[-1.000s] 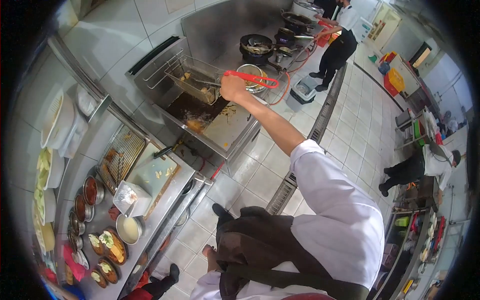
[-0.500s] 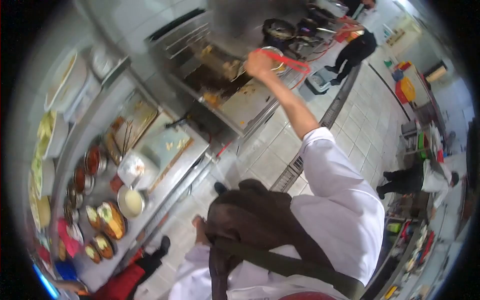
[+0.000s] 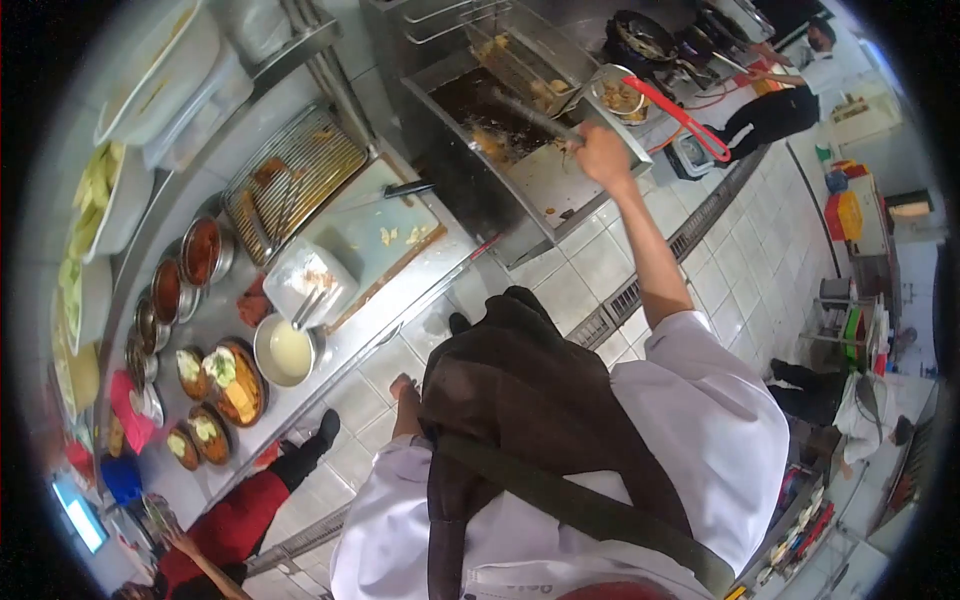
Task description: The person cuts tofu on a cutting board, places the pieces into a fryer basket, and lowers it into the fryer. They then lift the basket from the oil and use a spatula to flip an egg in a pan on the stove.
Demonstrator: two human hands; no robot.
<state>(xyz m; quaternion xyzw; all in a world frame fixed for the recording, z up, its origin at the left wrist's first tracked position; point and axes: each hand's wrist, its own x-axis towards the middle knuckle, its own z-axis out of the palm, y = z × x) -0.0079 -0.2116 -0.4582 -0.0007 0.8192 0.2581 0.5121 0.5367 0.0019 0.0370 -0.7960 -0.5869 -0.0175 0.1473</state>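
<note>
My right hand point(image 3: 603, 158) is closed round the handle end of long metal tongs point(image 3: 540, 117), which reach out over the fryer point(image 3: 480, 120). Dark oil with pieces of food shows in the fryer. A wire fry basket point(image 3: 530, 65) with fried bits sits at its back. Just beyond my hand are a red handle point(image 3: 680, 118) and a round bowl of fried food point(image 3: 620, 98). My left hand point(image 3: 403, 388) hangs low beside my dark apron point(image 3: 515, 370), its fingers mostly hidden.
On the steel counter at left are a cutting board point(image 3: 385, 225) with a knife point(image 3: 408, 188), a wire rack point(image 3: 300, 165), a pot of pale batter point(image 3: 285, 350) and filled dishes point(image 3: 235, 385). Other people stand at the stove point(image 3: 780, 110), lower left point(image 3: 230, 520) and right point(image 3: 860, 410).
My right hand has drawn back towards me from beside the red handle, and the tongs now show clearly. The whole view has shifted; my left hand stays low by the apron.
</note>
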